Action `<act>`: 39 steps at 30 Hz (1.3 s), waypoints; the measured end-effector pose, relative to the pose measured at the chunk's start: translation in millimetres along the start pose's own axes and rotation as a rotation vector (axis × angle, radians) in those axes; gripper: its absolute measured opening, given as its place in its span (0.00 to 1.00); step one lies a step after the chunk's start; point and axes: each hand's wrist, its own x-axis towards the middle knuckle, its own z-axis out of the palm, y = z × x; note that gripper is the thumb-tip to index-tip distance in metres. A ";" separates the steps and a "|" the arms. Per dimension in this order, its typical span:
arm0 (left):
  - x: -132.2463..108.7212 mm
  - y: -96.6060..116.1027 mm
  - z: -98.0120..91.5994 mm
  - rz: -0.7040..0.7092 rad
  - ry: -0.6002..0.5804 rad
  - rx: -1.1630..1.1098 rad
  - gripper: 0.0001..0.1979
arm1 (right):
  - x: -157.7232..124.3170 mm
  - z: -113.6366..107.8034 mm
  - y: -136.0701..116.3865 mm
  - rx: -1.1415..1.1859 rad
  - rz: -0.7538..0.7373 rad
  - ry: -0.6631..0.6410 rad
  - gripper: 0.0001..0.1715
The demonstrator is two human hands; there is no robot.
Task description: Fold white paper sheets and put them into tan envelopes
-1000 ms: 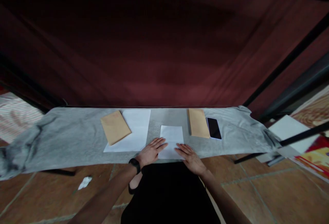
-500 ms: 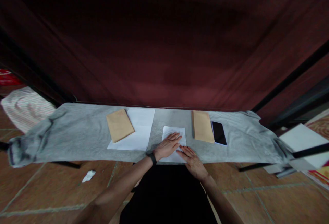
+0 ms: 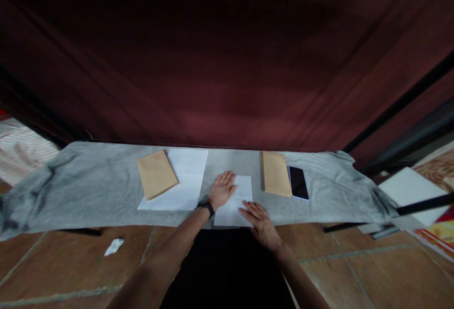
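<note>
A white sheet of paper (image 3: 242, 188), which looks folded, lies on the grey cloth right in front of me. My left hand (image 3: 221, 189), with a dark band on its wrist, rests flat on the paper's left edge with its fingers stretched out. On the paper's lower right part lies my right hand (image 3: 260, 221), fingers spread and holding nothing. To the left, a brown envelope (image 3: 157, 174) overlaps larger white sheets (image 3: 191, 176). Over on the right, a second brown envelope (image 3: 276, 174) sits beside a dark-screened phone (image 3: 298, 182).
A grey cloth (image 3: 95, 181) covers the narrow bench, and a dark red panel (image 3: 227, 124) rises behind it. A crumpled white tissue (image 3: 114, 247) lies on the tiled floor. Striped fabric (image 3: 24, 150) is at the far left; a white board (image 3: 411, 188) is at the right.
My left hand has slid left across the paper to its left edge, uncovering the paper's middle. My right hand stays on the lower right. The whole view has shifted slightly.
</note>
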 end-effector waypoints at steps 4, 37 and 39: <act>-16.3 -16.4 -1.6 -0.034 0.057 -0.085 0.27 | 1.2 -0.8 -1.1 0.037 0.021 0.021 0.37; -66.5 19.3 -36.5 -0.460 0.150 -0.383 0.16 | 54.1 -0.4 0.6 0.168 0.638 0.375 0.18; -61.2 22.3 -39.1 -0.486 0.135 -0.286 0.15 | 58.5 -2.9 0.2 0.151 0.661 0.370 0.19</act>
